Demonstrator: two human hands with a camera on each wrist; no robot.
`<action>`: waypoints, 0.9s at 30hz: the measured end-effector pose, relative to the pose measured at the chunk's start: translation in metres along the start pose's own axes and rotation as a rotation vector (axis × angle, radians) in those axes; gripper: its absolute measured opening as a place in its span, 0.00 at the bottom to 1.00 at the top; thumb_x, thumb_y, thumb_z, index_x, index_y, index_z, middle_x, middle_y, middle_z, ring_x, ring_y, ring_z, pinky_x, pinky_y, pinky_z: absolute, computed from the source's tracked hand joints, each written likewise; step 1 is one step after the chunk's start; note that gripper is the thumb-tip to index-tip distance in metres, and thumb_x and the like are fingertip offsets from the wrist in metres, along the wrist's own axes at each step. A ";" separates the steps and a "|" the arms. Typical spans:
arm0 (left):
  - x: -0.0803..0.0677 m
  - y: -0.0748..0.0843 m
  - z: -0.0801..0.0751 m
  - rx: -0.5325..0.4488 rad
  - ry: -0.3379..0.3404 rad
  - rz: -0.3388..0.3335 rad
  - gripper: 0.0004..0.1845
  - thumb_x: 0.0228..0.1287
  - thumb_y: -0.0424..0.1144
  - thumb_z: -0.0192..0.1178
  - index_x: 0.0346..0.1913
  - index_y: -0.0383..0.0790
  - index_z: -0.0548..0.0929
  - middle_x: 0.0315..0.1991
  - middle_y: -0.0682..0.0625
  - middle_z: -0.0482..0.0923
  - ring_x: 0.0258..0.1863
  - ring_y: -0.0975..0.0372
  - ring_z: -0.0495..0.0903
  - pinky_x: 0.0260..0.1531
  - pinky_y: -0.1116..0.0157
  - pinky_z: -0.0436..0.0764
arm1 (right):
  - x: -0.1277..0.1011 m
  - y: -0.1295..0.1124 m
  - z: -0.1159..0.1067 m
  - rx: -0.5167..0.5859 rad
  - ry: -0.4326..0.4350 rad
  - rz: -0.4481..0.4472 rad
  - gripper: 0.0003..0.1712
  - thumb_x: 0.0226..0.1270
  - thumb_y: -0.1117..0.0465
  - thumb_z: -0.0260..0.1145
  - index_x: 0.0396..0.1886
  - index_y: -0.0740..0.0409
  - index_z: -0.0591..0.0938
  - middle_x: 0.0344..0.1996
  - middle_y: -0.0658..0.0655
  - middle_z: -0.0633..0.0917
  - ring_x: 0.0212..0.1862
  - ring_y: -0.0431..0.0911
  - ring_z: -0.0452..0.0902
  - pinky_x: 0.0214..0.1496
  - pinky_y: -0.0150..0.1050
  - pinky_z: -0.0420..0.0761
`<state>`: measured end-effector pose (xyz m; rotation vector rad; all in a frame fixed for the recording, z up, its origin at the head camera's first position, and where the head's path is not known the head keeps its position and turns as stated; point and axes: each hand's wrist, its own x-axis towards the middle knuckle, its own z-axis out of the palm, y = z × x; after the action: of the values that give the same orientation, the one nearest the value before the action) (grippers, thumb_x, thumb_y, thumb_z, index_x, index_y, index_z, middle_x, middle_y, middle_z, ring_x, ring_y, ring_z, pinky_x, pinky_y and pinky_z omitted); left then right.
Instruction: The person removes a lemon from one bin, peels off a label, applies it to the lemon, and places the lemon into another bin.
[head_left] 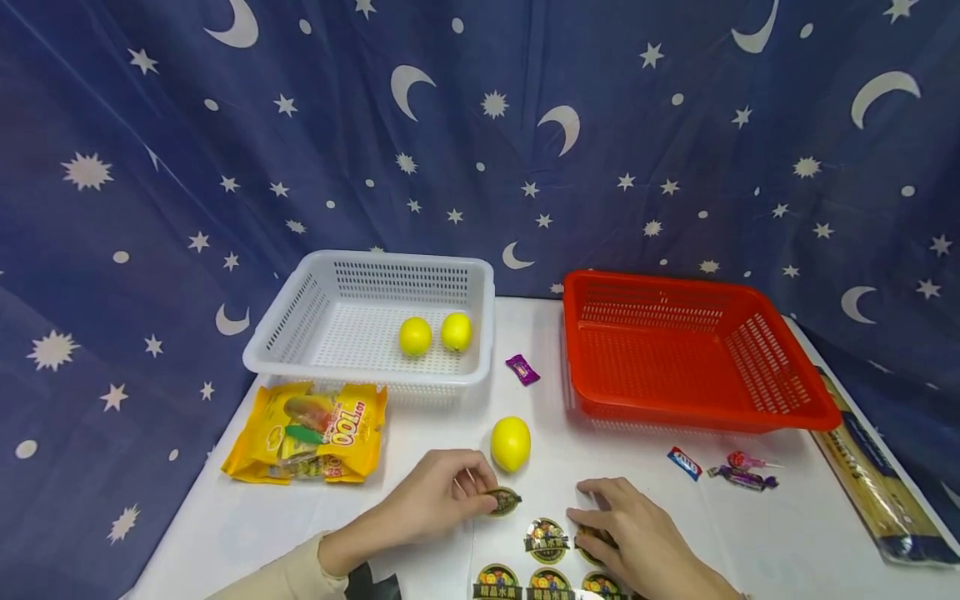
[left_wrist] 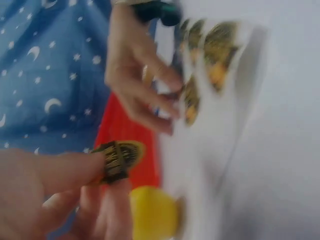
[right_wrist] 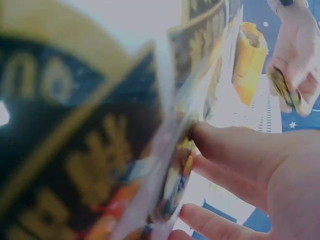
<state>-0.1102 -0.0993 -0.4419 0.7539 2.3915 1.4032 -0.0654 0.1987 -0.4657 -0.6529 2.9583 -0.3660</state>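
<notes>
Between thumb and forefinger, my left hand (head_left: 442,492) pinches a black-and-gold oval sticker (head_left: 505,501), seen close up in the left wrist view as a sticker (left_wrist: 120,159). Just beyond it stands a yellow lemon (head_left: 511,444). My right hand (head_left: 637,537) rests on the sticker sheet at the front of the table, its fingers spread and touching the sheet. Under those fingers a sticker (head_left: 596,546) is partly hidden. Left of it on the sheet lies another round fruit-label sticker (head_left: 547,541), and a row of similar stickers (head_left: 498,583) runs along the bottom edge.
A white basket (head_left: 292,362) holding two lemons (head_left: 415,337) stands at the back left, a red basket (head_left: 697,410) at the back right. A yellow snack bag (head_left: 307,433) lies on the left. Wrapped candies (head_left: 522,370), a lollipop (head_left: 741,461) and a long packet (head_left: 885,475) lie about.
</notes>
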 end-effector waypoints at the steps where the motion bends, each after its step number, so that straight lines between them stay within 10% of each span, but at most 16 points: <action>1: 0.003 0.001 -0.004 -0.014 0.032 -0.002 0.05 0.61 0.34 0.72 0.35 0.47 0.85 0.29 0.56 0.84 0.26 0.74 0.77 0.29 0.73 0.81 | 0.001 0.001 -0.002 -0.007 0.011 -0.012 0.17 0.61 0.46 0.76 0.50 0.37 0.91 0.57 0.47 0.84 0.58 0.44 0.78 0.58 0.50 0.84; 12: 0.056 -0.009 -0.008 -0.182 0.182 -0.061 0.09 0.63 0.34 0.71 0.44 0.37 0.86 0.37 0.43 0.88 0.28 0.66 0.82 0.28 0.73 0.81 | 0.052 -0.002 -0.021 0.079 0.274 -0.162 0.34 0.61 0.45 0.77 0.64 0.53 0.82 0.54 0.52 0.89 0.52 0.48 0.86 0.53 0.50 0.86; 27: 0.072 -0.023 -0.004 -0.137 0.226 -0.103 0.08 0.63 0.34 0.71 0.44 0.39 0.85 0.39 0.46 0.89 0.31 0.65 0.81 0.31 0.72 0.79 | 0.101 -0.006 -0.005 0.268 0.175 -0.189 0.33 0.61 0.46 0.77 0.65 0.52 0.81 0.52 0.50 0.90 0.46 0.44 0.87 0.47 0.39 0.84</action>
<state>-0.1784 -0.0712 -0.4580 0.4522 2.4256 1.6663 -0.1547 0.1512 -0.4629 -0.9081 2.9315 -0.8586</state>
